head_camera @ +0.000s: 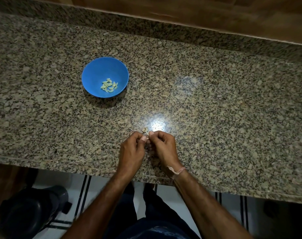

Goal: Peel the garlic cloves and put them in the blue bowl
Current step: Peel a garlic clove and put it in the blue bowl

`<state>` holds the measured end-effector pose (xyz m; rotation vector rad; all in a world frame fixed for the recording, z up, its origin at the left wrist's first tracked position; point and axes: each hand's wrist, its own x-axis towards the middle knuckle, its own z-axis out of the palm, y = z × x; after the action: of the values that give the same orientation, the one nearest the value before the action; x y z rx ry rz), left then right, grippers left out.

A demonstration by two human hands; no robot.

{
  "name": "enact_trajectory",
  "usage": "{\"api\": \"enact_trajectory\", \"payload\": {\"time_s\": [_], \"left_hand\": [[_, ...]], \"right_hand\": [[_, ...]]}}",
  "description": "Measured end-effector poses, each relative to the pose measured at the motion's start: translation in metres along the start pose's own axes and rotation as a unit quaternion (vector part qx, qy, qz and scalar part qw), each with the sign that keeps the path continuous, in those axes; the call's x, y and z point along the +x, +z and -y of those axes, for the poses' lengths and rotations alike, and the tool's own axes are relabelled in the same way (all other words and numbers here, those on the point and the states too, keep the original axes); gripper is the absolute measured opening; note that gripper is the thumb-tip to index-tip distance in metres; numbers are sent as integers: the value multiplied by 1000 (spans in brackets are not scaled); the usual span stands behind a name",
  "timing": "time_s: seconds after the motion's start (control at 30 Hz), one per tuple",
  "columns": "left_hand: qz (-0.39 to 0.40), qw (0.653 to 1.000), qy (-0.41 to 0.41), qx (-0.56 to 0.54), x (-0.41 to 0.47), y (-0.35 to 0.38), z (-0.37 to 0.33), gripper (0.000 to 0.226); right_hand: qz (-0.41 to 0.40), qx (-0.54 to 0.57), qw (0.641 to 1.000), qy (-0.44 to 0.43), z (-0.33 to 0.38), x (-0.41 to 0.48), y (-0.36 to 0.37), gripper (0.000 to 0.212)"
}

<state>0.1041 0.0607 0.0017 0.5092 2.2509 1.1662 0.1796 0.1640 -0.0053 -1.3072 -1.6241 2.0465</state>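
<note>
A blue bowl stands on the granite counter, left of centre, with several peeled pale garlic cloves in its bottom. Near the counter's front edge my left hand and my right hand meet, fingers curled, thumbs up. Between their fingertips they pinch a small garlic clove, mostly hidden by the fingers. A scrap of garlic skin lies on the counter just beyond the hands.
The speckled granite counter runs across the view, with a bright light reflection beyond the hands and a wooden wall behind. Below the front edge are a tiled floor and a dark bin-like object at the lower left.
</note>
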Motion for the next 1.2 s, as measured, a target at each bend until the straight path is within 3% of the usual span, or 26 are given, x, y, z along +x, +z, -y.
{"api": "enact_trajectory", "payload": {"time_s": [0.13, 0.2, 0.37, 0.47, 0.6, 0.73, 0.93, 1.07, 1.2], "left_hand": [[-37, 999, -36, -6, 4, -2, 1, 5], [-54, 998, -44, -7, 7, -4, 2, 9], [-39, 999, 13, 0, 11, -8, -2, 27], [-36, 997, 67, 36, 12, -7, -4, 18], [-63, 997, 18, 31, 13, -5, -5, 7], [-63, 997, -44, -9, 14, -6, -4, 9], [-46, 998, -21, 38, 13, -5, -3, 6], [-62, 994, 29, 87, 9, -2, -5, 9], [-49, 998, -39, 3, 10, -4, -1, 5]], "right_hand": [[0, 7, 1000, 12, 1, 1, -3, 29], [1, -3, 1000, 8, 0, 1, -5, 28], [16, -26, 1000, -6, -1, 1, -7, 27], [21, -49, 998, -13, 0, 3, -7, 28], [31, -14, 999, 2, 1, 2, -8, 25], [34, 4, 997, -64, 2, 1, -11, 10], [8, -64, 992, -105, -1, 4, -8, 4], [-16, -105, 992, -75, -1, 7, -3, 10], [-2, -84, 993, -84, -5, 6, -8, 14]]}}
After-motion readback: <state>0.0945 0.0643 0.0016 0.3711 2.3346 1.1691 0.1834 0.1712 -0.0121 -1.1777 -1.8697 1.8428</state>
